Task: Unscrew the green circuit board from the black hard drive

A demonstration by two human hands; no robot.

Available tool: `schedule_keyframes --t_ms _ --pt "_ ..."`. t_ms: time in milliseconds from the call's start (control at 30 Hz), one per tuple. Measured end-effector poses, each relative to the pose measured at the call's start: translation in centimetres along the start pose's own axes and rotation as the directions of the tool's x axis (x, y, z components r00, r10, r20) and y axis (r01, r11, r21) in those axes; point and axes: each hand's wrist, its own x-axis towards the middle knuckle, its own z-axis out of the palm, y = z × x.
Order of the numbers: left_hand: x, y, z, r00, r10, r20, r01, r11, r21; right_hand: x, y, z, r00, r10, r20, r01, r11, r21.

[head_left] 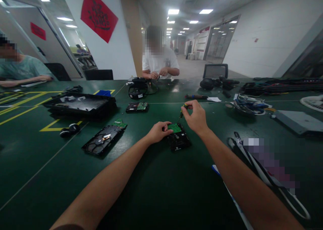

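Observation:
A black hard drive [179, 142] lies on the green table in front of me, with a green circuit board [176, 127] at its far end. My left hand [158, 132] grips the drive's left edge, thumb on the board. Closed around a small screwdriver [182, 113] with a dark and yellow handle is my right hand [196, 117]. The screwdriver points down at the far right part of the board; whether its tip sits in a screw is too small to tell.
Left of my arm lies an opened hard drive [103, 141]; another drive [137, 107] sits farther back. A black tray [80, 104] stands at left. At right are bundled cables [248, 105], a silver box [300, 121] and a lanyard [248, 152]. A person [161, 60] works opposite.

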Motion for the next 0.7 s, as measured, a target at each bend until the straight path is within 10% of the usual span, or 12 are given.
schedule_keyframes --t_ms 700 --pt "0.03 -0.29 0.09 1.000 0.017 -0.007 -0.017 1.000 -0.001 -0.10 0.16 0.04 0.999 0.022 0.036 -0.023 1.000 0.020"
